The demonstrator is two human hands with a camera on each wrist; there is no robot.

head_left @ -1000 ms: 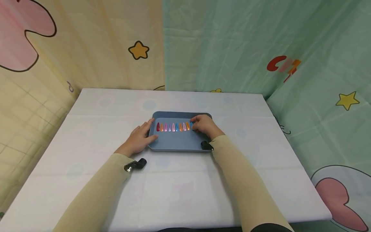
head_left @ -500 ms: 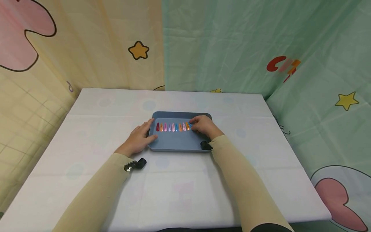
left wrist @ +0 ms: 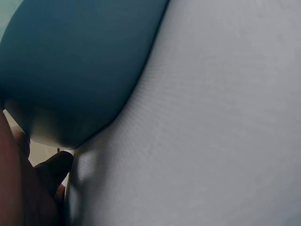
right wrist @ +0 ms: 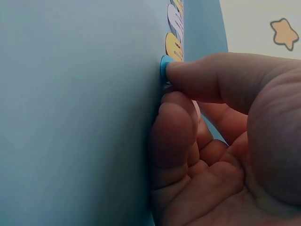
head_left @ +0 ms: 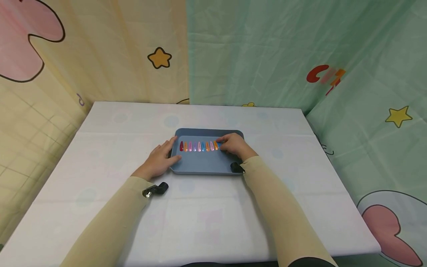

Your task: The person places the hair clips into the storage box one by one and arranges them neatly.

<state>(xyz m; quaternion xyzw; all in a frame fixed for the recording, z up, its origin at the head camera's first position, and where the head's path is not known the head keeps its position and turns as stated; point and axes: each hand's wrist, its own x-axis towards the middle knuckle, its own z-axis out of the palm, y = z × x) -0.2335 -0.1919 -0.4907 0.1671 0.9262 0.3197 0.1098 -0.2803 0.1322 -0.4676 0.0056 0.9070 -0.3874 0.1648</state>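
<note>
A row of colourful snap hair clips (head_left: 199, 146) lies side by side across a blue-grey tray (head_left: 207, 168). At the row's right end, my right hand (head_left: 235, 144) pinches a blue hair clip (right wrist: 164, 68) between thumb and curled fingers, low against the tray. This clip sits right beside a yellow hair clip (right wrist: 173, 45); most of it is hidden by the thumb and fingers. On the tray's left side rests my left hand (head_left: 159, 159), its fingers fairly straight and spread along the rim, with the thumb reaching over the edge. The left wrist view shows mainly the tray's outer wall (left wrist: 84, 61).
The tray stands on a table with a white cloth (head_left: 207, 215). Printed curtains (head_left: 247, 52) hang behind the table and at both sides. A small black wrist camera (head_left: 161, 188) sits at the left cuff, and another (head_left: 236, 168) at the right cuff overlaps the tray.
My right hand has shifted slightly left, bringing the blue hair clip closer to the yellow one. The left hand and the tray stay in place.
</note>
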